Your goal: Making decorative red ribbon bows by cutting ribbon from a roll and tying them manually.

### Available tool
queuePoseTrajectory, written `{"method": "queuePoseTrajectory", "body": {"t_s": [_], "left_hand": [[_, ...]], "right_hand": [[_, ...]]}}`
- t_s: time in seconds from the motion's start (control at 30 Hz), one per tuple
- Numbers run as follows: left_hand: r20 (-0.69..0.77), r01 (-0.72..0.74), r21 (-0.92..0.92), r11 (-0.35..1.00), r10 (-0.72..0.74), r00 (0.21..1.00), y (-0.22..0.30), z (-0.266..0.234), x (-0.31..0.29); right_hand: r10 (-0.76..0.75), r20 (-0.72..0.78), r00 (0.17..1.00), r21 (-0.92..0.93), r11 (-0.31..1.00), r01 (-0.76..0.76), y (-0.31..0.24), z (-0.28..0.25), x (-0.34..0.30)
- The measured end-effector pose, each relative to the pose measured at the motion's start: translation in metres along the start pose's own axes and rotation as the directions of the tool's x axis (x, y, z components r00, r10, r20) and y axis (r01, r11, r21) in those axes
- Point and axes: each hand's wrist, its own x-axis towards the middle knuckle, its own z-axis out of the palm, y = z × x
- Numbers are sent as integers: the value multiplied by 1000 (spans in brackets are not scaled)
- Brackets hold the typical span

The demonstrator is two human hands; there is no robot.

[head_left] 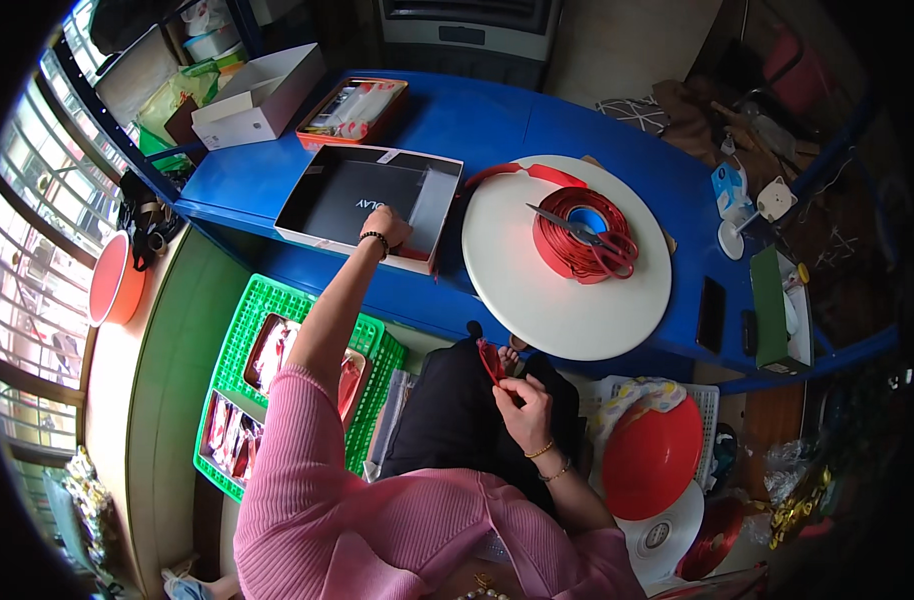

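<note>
My left hand (387,230) reaches down into the near side of a shallow open box (322,200) with a black inside. Its fingers are curled, and what they hold, if anything, is hidden; a bit of red shows beside them. Over my lap, my right hand (524,408) pinches a looped piece of red ribbon (490,360). A round cream board (517,300) lies to the right of the box. On it sits a roll of red ribbon (567,255) with a blue core, scissors (612,255) resting across it. A loose red strip (522,170) lies at the board's far edge.
The blue table (477,110) also holds a white carton (262,100), an orange tray of packets (357,110), a phone (710,313) and a green box (777,310). Green crates (227,370) with filled trays stand low left. A red basin (652,460) is low right.
</note>
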Motion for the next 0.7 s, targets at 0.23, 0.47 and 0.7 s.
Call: {"method": "queuePoseTrajectory", "body": {"t_s": [0.23,0.47,0.7], "left_hand": [[-92,-43,156,987,58,994,5,-3,-2],[-58,-186,189,964,200,978,-9,10,17],[-104,-73,-469,880,27,994,-18,-18,17]], "right_hand": [[-2,11,1000,-10,1000,2,4,0,-9],[28,22,999,-41,999,-27,7,-12,-18],[72,39,997,-56,996,-70,15,-18,-30]]}}
